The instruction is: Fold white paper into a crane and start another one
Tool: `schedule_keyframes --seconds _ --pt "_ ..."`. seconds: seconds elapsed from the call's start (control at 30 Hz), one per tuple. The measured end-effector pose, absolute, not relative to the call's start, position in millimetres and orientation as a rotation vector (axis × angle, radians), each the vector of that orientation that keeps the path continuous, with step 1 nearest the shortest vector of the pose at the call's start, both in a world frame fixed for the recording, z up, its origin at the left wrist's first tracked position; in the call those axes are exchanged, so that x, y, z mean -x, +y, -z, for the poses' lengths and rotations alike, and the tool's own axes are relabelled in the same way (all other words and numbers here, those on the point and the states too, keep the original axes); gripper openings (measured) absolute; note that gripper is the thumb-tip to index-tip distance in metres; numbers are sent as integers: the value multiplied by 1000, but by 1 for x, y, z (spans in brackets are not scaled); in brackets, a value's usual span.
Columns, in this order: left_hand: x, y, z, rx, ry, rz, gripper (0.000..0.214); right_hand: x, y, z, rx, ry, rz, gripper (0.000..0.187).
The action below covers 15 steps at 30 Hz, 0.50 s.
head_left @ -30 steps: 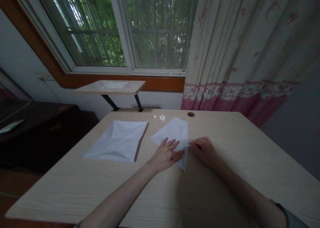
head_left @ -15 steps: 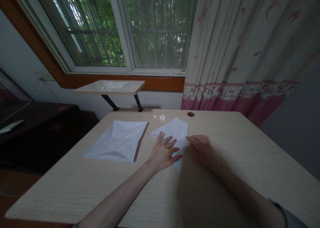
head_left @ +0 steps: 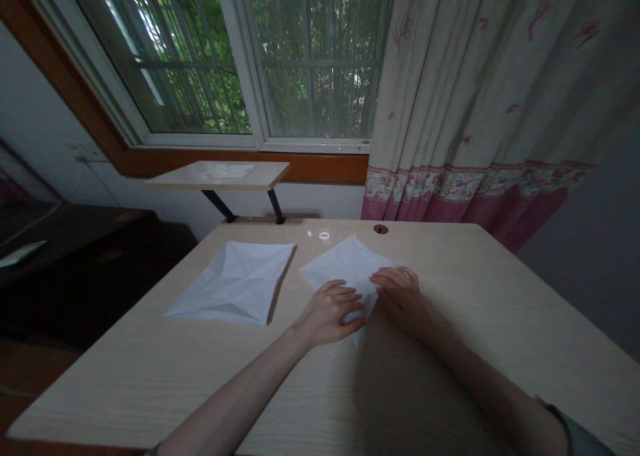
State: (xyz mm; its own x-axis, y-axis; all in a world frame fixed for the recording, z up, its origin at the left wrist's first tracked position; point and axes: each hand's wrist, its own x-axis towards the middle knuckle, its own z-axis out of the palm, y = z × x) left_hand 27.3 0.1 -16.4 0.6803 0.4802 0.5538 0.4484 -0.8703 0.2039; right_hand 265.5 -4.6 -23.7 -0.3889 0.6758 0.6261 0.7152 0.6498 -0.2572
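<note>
A white sheet of paper (head_left: 350, 263), partly folded, lies on the light wooden desk (head_left: 450, 349) just ahead of me. My left hand (head_left: 330, 313) rests on its near part with fingers curled over the paper. My right hand (head_left: 403, 293) sits at the sheet's right side, fingers bent and pressing on or pinching the paper edge. The two hands almost touch. The near corner of the sheet pokes out below my left hand. A second white sheet (head_left: 235, 283), creased with fold lines, lies flat to the left, untouched.
A round cable hole (head_left: 381, 229) is in the desk near its far edge. A small shelf on black brackets (head_left: 220, 174) stands beyond the desk under the window. A dark cabinet (head_left: 75, 256) is at the left, a curtain (head_left: 475, 109) at the right.
The paper's right part has opened out wider to the right. My left hand's fingers went from spread flat to curled. My right hand shifted slightly up and left onto the sheet.
</note>
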Motion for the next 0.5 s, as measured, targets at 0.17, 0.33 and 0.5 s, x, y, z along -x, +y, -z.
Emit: schedule_keyframes --seconds 0.17,0.33,0.5 --pt "-27 -1 14 -2807 788 -851 21 -268 -7 20 1002 -2233 -137 34" --pt "-25 0 12 -2764 814 -820 19 -271 -5 24 1008 -2213 -185 48" --pt "-25 -1 9 -2732 834 -801 22 -270 -3 24 1013 -2218 -181 29"
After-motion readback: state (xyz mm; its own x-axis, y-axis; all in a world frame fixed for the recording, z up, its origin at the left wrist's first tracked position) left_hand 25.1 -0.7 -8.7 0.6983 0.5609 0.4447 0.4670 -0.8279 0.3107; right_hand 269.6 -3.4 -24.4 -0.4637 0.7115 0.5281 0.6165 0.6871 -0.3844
